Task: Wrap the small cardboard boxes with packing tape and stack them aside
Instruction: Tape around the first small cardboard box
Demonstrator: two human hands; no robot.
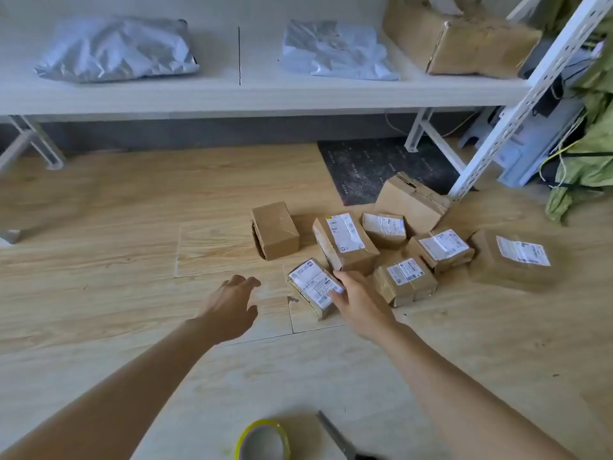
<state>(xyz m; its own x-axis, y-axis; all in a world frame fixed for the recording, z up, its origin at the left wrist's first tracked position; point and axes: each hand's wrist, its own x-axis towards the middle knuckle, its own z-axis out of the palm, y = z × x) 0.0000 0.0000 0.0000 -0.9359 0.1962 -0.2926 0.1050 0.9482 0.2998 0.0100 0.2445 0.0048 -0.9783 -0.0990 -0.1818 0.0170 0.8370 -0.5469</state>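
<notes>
Stretching under both hands, the pale wood-plank floor [99,244] ran to a long white shelf on a perforated metal frame [232,97], well beyond the fingertips. The shelf carried two crumpled grey plastic mailer bags [116,48] and a large battered brown cardboard box [464,41]. Small brown cardboard boxes [345,242], most white-labelled, crowded together just past and right of the right hand [360,302]. That hand grasped the nearest small labelled cardboard box [313,285], thumb on its label. The left hand [229,307] hovered just left of it, fingers relaxed, holding nothing. Behind both wrists lay a yellow-rimmed packing-tape roll [242,441] and grey scissors [331,429].
</notes>
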